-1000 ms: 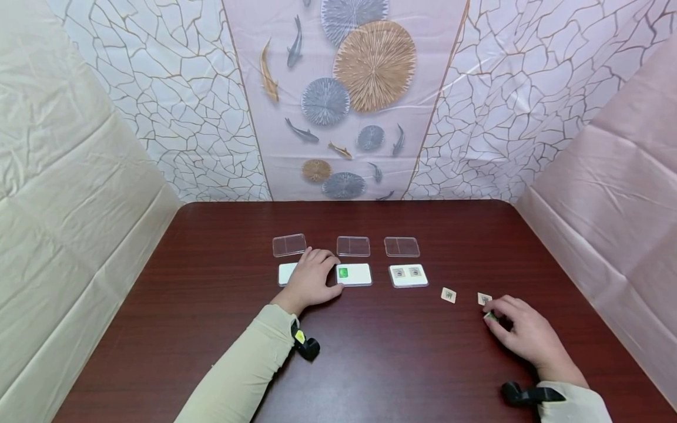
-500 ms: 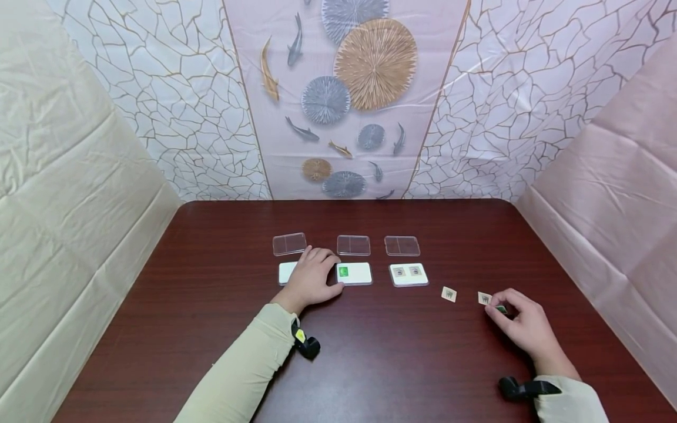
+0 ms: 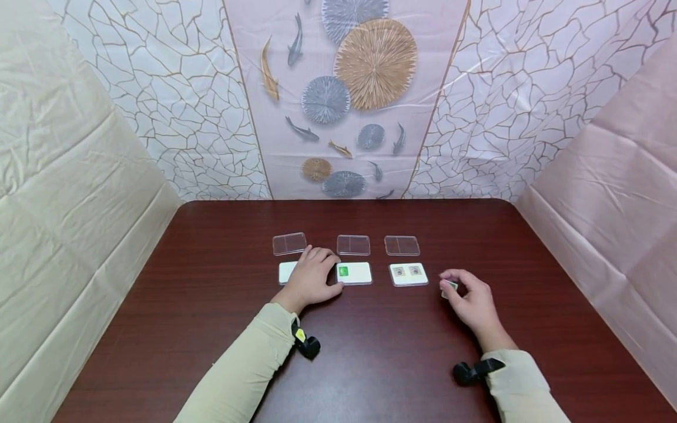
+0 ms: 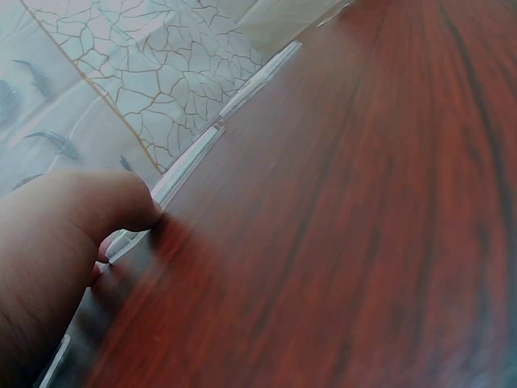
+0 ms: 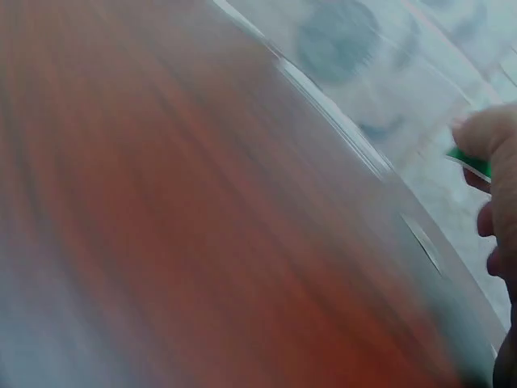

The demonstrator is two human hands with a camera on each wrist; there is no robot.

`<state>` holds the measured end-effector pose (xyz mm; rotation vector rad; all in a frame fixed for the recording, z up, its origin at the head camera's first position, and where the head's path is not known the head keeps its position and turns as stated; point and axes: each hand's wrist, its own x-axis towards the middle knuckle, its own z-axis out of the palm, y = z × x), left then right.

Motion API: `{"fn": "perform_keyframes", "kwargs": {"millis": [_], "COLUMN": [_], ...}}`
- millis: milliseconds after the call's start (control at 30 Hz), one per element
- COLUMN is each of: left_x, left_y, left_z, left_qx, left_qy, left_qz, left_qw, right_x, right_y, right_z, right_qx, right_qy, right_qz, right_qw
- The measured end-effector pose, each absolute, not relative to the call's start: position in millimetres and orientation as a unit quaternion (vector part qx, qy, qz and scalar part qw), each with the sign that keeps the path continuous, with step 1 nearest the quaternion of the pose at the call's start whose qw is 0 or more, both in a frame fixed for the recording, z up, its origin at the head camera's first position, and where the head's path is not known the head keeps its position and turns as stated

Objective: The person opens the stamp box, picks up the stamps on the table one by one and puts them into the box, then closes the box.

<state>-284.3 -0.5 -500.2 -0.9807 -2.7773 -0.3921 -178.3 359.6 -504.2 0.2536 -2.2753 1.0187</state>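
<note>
In the head view, my left hand (image 3: 312, 277) sits at the left end of the middle white case (image 3: 359, 274), thumb at its front corner and fingertips at its back corner. A small green square (image 3: 343, 272) lies in that case. The hand partly covers the left white case (image 3: 286, 272). My right hand (image 3: 474, 299) is right of the third white case (image 3: 409, 282); thumb and forefinger pinch a small green square piece (image 5: 475, 164), seen in the right wrist view. Below those fingers a cream square (image 3: 445, 294) is mostly covered.
Behind the cases lie three clear plastic lids: left (image 3: 289, 244), middle (image 3: 353, 246) and right (image 3: 401, 246). The third case holds two small printed squares. Patterned cloth (image 3: 338, 147) hangs behind the dark wooden table (image 3: 338, 364).
My right hand has moved left with the green square piece, from beside the right cream square to over the left one. The right cream square is now hidden behind it. My left hand stays put.
</note>
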Motion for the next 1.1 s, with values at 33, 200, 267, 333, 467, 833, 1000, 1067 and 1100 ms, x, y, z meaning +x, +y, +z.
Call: {"fn": "perform_keyframes", "kwargs": {"millis": [33, 200, 267, 333, 467, 833, 1000, 1067, 1100], "left_x": [-284, -284, -284, -284, -284, -285, -286, -286, -286], "left_y": [-1, -1, -1, -1, -2, -2, -2, -2, -1], "left_z": [-501, -502, -501, -501, -501, -499, -501, -501, -501], "left_qx": [-0.329, -0.331, -0.332, -0.332, -0.333, -0.335, -0.33, -0.329, -0.329], "left_qy": [-0.931, -0.93, -0.93, -0.93, -0.93, -0.928, -0.929, -0.929, -0.929], "left_qz": [-0.132, -0.133, -0.131, -0.13, -0.129, -0.14, -0.137, -0.137, -0.137], "left_qw": [0.086, 0.086, 0.085, 0.085, 0.084, 0.089, 0.094, 0.095, 0.094], "right_x": [-182, -198, -203, -208, -219, -241, -247, -250, -250], "right_y": [352, 319, 308, 297, 278, 227, 208, 202, 200], "right_z": [-504, -504, -503, -504, -505, -502, -503, -504, -505], "right_qx": [0.097, 0.082, 0.07, 0.06, 0.046, -0.005, -0.012, -0.01, -0.009], "right_qy": [-0.86, -0.85, -0.846, -0.842, -0.839, -0.872, -0.893, -0.901, -0.905], "right_qz": [0.387, 0.391, 0.395, 0.4, 0.403, 0.386, 0.354, 0.337, 0.328], "right_qw": [0.316, 0.344, 0.352, 0.358, 0.363, 0.301, 0.278, 0.273, 0.271]}}
